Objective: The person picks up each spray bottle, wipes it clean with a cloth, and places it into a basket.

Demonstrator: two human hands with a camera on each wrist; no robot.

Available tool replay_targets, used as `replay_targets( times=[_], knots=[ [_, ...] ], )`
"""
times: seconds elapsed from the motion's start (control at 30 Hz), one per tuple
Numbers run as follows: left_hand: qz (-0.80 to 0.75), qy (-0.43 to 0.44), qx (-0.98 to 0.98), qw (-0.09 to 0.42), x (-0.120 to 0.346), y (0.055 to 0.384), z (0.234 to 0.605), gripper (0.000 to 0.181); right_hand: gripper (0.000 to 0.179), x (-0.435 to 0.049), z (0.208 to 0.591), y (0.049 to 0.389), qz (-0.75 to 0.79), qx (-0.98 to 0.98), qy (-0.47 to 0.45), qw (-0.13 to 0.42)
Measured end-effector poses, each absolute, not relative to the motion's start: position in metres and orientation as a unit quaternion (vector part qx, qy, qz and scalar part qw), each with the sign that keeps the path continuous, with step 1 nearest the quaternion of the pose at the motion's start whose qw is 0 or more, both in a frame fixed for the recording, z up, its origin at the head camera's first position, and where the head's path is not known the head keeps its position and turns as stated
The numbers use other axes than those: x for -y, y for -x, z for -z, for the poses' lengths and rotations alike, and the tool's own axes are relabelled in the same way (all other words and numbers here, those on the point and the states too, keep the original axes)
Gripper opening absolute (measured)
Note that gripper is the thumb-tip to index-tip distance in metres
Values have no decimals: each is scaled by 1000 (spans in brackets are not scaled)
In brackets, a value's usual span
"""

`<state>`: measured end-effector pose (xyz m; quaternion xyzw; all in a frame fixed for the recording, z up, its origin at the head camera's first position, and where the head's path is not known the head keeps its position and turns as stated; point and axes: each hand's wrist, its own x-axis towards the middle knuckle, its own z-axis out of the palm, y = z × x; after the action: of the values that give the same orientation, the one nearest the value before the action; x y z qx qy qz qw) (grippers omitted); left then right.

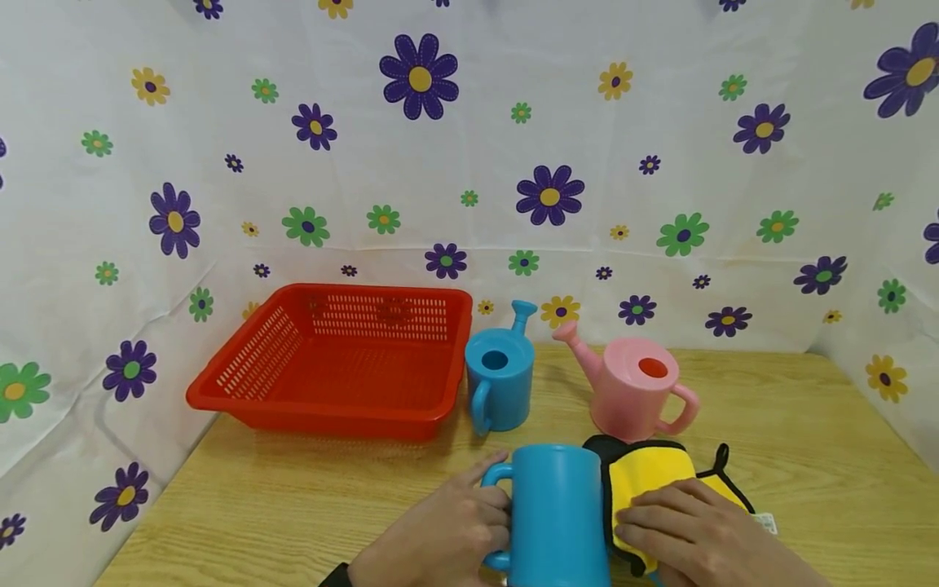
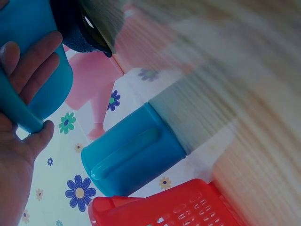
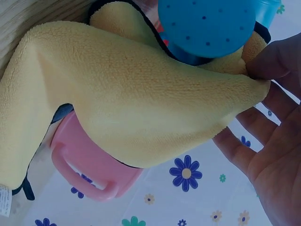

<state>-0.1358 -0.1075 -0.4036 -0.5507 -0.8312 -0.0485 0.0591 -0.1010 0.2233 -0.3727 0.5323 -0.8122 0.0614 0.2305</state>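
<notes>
A blue watering can (image 1: 557, 514) is at the front middle in the head view, tilted so that its side shows and its top opening does not. My left hand (image 1: 458, 526) grips its handle, with fingers curled round it (image 2: 35, 70). A yellow cloth with black edging (image 1: 645, 477) lies against the can's right side. My right hand (image 1: 704, 530) pinches this cloth between thumb and fingers, near the can's perforated sprinkler head (image 3: 207, 28). The cloth and right hand hide most of the spout in the head view.
A red plastic basket (image 1: 330, 420) stands at the back left. Beside it stands another blue watering can (image 1: 502, 391), and a pink watering can (image 1: 631, 391) is right of that, just behind the cloth. A flower-patterned curtain (image 1: 469, 147) surrounds the wooden table (image 1: 822, 424).
</notes>
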Motion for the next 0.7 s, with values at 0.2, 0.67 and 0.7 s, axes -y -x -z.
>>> replay_targets(
  times=[0.2,0.67,0.7],
  knots=[
    [76,538,825,152,116,135,399,45,52,-244,370,102,-78,855,-444,257],
    [209,405,823,340,204,161,383,39,39,-289,398,109,-58,951,-303,16],
    [211,398,823,347,211,163,384,41,37,-291,400,111,-66,953,-297,-16]
  ],
)
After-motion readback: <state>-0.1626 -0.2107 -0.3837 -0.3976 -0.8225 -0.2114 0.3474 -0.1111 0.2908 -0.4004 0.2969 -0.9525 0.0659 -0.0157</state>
